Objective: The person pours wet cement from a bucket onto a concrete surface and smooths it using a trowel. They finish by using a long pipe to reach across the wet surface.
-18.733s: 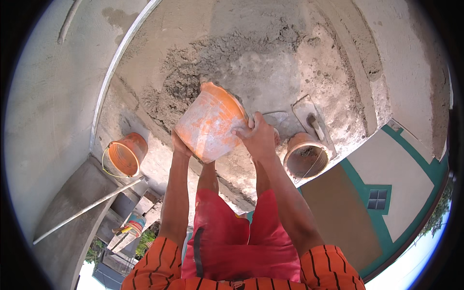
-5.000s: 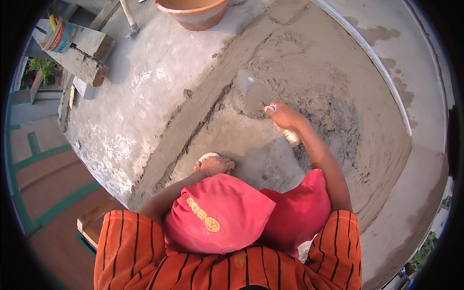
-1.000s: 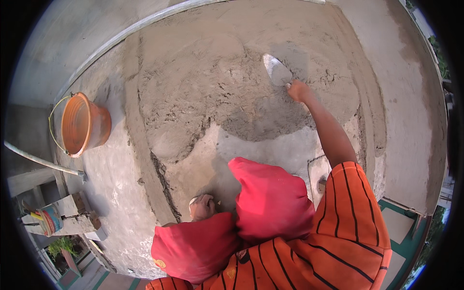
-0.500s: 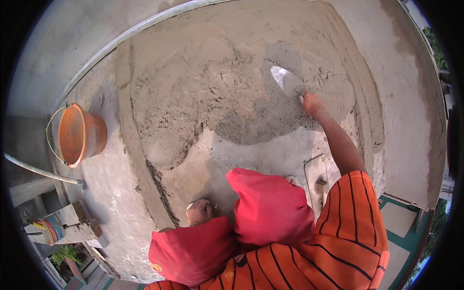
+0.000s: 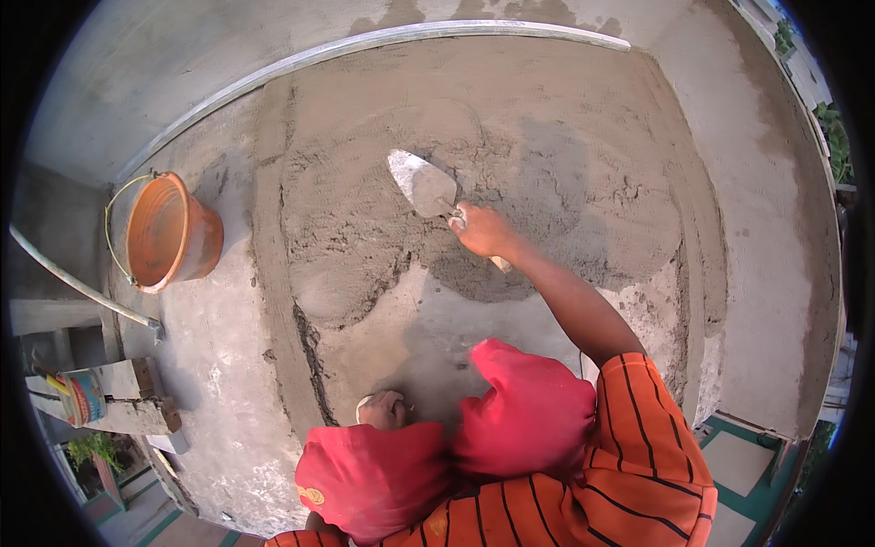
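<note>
My right hand is closed round the handle of a trowel. The blade, smeared with grey mortar and pale toward its tip, points to the upper left over the wet mortar bed. The mortar is rough and lumpy around the blade, with smoother areas at the far side and the lower left. Whether the blade touches the mortar I cannot tell. My left hand is out of sight; only a bit of skin shows by the left sleeve, beside my bent knee.
An orange bucket with a wire handle stands at the left, near a pale hose. A long straight bar lies along the far wall. My foot rests on bare floor. A painted can sits on boards lower left.
My right hand has swept the trowel leftward across the mortar, from the right side to near the middle. The view has shifted slightly, showing more of the far wall.
</note>
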Motion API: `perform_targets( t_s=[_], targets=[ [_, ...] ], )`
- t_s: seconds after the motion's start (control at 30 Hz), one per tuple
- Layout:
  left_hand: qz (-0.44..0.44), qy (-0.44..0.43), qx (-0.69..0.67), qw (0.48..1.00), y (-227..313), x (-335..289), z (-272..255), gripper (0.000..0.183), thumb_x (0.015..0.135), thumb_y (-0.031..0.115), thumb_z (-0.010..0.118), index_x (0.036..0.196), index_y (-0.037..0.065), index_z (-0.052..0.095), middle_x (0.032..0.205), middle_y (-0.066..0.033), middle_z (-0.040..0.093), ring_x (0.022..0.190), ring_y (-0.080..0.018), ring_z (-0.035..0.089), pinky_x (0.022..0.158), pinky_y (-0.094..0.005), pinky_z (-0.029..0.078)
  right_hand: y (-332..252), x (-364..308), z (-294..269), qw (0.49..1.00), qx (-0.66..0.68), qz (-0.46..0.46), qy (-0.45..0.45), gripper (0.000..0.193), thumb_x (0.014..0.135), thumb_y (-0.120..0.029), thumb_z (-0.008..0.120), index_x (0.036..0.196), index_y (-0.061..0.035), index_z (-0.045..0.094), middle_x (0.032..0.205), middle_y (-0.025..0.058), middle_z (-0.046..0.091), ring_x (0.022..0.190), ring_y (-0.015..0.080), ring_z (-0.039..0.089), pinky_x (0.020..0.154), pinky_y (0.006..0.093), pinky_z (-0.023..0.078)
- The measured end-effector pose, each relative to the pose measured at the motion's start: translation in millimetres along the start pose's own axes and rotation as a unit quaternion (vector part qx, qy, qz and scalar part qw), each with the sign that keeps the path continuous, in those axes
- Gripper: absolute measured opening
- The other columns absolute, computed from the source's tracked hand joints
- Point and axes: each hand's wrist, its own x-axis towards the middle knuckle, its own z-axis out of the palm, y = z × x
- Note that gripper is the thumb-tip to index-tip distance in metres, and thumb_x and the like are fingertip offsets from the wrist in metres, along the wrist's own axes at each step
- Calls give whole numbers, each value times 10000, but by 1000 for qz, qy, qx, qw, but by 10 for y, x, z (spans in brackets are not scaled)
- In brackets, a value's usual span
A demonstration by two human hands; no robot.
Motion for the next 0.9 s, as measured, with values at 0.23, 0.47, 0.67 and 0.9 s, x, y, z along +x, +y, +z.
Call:
perform_targets(
  t_s=[0.23, 0.47, 0.67, 0.9],
  targets=[
    [-11, -1, 1, 1000, -81, -7, 38, 113, 796, 116, 608, 877, 84, 680, 849, -133, 691, 735, -331, 663, 674, -422, 526, 548, 434, -540, 988, -126, 71, 54, 391, 974, -292, 478, 1189, 30, 539, 1052, 271, 664, 1016, 423, 641, 897, 508, 502],
    [-2, -2, -19, 1000, -54, 6, 90, 124, 779, 99, 614, 879, 80, 684, 838, -132, 695, 726, -333, 664, 664, -421, 523, 2247, 522, -484, 981, -34, 168, 85, 372, 984, -316, 467, 1118, 21, 552, 942, 204, 653, 841, 339, 666, 717, 480, 544],
    [5, 21, -20, 1000, -97, 9, 95, 76, 723, 76, 636, 784, 99, 673, 762, -111, 676, 683, -309, 653, 658, -413, 513, 1299, -193, -458, 868, 406, 246, -145, 368, 989, -341, 472, 1054, 8, 567, 820, 139, 613, 646, 236, 610, 598, 407, 526],
    [-9, 1, -16, 1000, -54, 24, 14, 59, 735, 87, 633, 786, 90, 663, 758, -119, 667, 684, -313, 648, 645, -426, 510, -545, 725, -166, 999, -5, -34, -38, 501, 981, -365, 475, 1243, 54, 552, 1163, 264, 637, 1097, 352, 624, 948, 452, 486]
  ],
)
